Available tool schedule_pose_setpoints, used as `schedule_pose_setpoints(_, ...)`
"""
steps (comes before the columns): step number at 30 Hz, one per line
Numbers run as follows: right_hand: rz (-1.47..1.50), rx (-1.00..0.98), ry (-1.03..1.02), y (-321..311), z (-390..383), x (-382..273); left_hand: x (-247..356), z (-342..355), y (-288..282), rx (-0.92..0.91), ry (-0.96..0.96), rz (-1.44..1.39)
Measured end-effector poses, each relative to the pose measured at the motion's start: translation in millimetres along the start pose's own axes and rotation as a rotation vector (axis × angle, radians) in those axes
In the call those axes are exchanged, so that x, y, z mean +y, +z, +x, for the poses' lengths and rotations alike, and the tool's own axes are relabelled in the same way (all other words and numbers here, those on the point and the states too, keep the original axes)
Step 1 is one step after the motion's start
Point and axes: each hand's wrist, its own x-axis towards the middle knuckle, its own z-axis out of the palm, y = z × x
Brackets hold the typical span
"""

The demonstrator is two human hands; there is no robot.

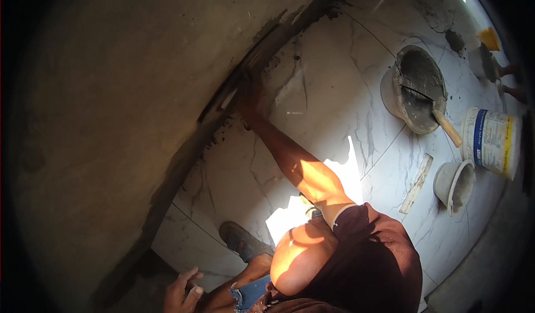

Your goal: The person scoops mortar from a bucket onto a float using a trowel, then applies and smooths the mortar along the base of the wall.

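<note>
My right hand [249, 100] reaches out to the foot of the wall and is closed round a plastering trowel [225, 102]. The trowel's long dark blade lies against a band of wet grey mortar [312, 15] along the joint of wall and floor. Shadow hides most of my fingers there. Low in the picture, my left hand [184, 295] hangs beside my leg with fingers bent, apart and holding nothing.
On the marbled floor tiles [323, 107] stands a mortar bucket [393, 93] with a wooden-handled trowel [447, 128] in it. Near it are a labelled white pail [490, 143], a small tub [446, 182] and a narrow strip [416, 184]. Another person's limbs [511, 79] show at far right.
</note>
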Motion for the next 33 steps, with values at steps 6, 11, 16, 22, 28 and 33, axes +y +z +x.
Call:
schedule_pose_setpoints(6,0.274,-0.100,-0.069,-9.6,-45.8,4.8,11.2,6.8,-1.7,-0.033,-0.005,0.039)
schedule_pose_setpoints(11,0.847,-0.097,0.875,-25.8,0.1,-5.0,3.4,2.6,0.3,-0.036,0.036,0.015)
schedule_pose_setpoints(16,0.568,0.032,0.541,-18.3,24.6,-9.0,-10.8,-2.9,4.0,0.010,0.026,-0.028)
schedule_pose_setpoints(22,0.336,-0.029,-0.164,-30.2,-10.1,-39.6,7.7,6.7,-4.2,-0.025,-0.018,0.030)
schedule_pose_setpoints(28,0.326,0.046,0.051,-21.9,-29.9,4.1,16.0,8.1,-2.5,-0.074,0.039,0.051)
schedule_pose_setpoints(33,0.464,0.033,0.507,-8.8,18.8,37.3,1.1,-3.4,-1.7,-0.019,-0.022,0.039)
